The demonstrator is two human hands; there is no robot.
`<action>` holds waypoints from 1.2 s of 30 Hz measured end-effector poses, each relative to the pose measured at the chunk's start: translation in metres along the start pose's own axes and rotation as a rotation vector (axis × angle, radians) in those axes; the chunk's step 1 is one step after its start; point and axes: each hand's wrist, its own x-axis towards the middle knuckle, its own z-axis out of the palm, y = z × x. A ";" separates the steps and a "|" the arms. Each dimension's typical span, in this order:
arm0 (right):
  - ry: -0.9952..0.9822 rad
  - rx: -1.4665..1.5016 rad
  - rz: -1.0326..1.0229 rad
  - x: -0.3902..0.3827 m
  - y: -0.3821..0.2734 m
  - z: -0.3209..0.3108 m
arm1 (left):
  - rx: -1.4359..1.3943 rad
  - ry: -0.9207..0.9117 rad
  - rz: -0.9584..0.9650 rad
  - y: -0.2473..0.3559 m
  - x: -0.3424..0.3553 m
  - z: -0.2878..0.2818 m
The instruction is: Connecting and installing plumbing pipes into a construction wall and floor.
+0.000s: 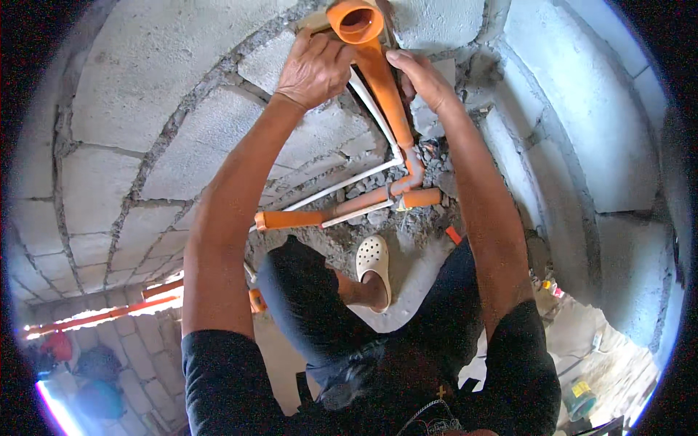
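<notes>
An orange drain pipe rises against the block wall, its wide round mouth facing me at the top. My left hand is closed at the pipe's left side, just below the mouth, with its fingertips partly hidden. On the right side, my right hand has its thumb against the pipe edge; its other fingers curl under and are partly out of sight. A thin white pipe runs down beside the orange one. Below, a greyish-orange bend meets the pipe's lower end.
Orange pipe with a flared end runs low to the left, and a short orange stub lies near the bend. Loose gravel surrounds them. Block walls close in on both sides. My foot in a cream clog stands close by.
</notes>
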 end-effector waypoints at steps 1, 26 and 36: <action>-0.013 -0.009 0.016 0.000 0.001 0.000 | 0.000 0.009 0.005 0.000 -0.001 0.001; 0.076 0.087 0.068 0.016 0.048 -0.008 | 0.010 -0.023 -0.033 0.003 0.000 0.000; 0.141 0.041 0.120 0.017 0.049 -0.007 | 0.031 -0.008 -0.023 0.002 0.002 0.000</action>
